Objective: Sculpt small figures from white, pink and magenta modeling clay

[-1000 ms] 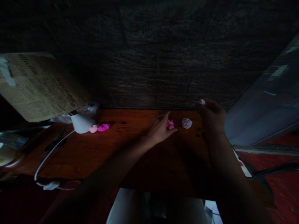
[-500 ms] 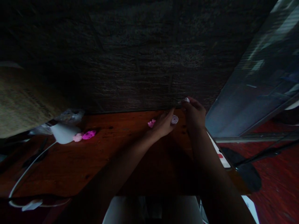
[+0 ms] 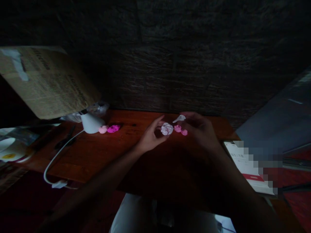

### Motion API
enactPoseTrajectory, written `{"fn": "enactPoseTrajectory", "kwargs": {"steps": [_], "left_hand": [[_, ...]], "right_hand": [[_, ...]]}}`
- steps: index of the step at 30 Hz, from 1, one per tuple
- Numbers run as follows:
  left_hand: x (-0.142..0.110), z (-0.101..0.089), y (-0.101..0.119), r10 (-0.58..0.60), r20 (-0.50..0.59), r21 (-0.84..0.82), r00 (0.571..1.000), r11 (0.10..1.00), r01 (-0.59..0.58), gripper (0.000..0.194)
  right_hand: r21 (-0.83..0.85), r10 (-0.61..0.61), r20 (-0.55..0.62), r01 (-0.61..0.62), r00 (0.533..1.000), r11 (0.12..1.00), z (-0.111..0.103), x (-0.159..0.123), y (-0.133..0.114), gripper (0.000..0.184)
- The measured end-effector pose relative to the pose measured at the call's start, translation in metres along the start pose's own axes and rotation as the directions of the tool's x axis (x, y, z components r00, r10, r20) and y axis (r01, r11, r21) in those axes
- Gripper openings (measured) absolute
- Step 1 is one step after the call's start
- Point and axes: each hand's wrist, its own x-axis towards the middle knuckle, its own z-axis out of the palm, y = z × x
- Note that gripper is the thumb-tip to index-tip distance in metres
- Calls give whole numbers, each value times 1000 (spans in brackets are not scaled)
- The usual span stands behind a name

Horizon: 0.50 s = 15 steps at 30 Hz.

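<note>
My left hand (image 3: 152,135) holds a pale, ruffled paper flower (image 3: 167,128) between thumb and fingers, with its crinkled face showing. To its right, my right hand (image 3: 200,127) pinches a small white piece (image 3: 180,118), thin and petal-like, by one end; its material is unclear. A narrow gap separates this piece from the flower. Between the hands, two small pink crumpled pieces (image 3: 177,128) show beside the flower. Shade blurs the fingers of my right hand.
On the wooden table (image 3: 116,161), a light pink ball (image 3: 103,129) and a magenta one (image 3: 113,128) touch a white lamp base (image 3: 91,123) with a paper shade (image 3: 55,84). Its cable (image 3: 48,165) hangs over the edge. A phone-like screen (image 3: 240,161) lies right; a dark stone wall (image 3: 155,64) stands behind.
My view has turned left. The pale paper flower now shows clearly in my left hand, left of the pink pieces. My right hand has brought the white piece lower and closer to the flower.
</note>
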Motion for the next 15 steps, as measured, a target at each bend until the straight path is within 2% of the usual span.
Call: {"fn": "enactPoseTrajectory", "kwargs": {"steps": [4, 8, 15], "left_hand": [[-6, -1, -5, -11, 33, 33, 999, 999, 10, 78], [-4, 1, -7, -8, 49, -4, 999, 1000, 8, 78], [-6, 1, -11, 9, 37, 18, 999, 1000, -10, 76]], "right_hand": [[-28, 7, 27, -6, 1000, 1000, 7, -1, 10, 32], [-86, 21, 56, -16, 998, 996, 7, -2, 15, 30], [-350, -22, 124, 64, 992, 935, 11, -8, 18, 26]]}}
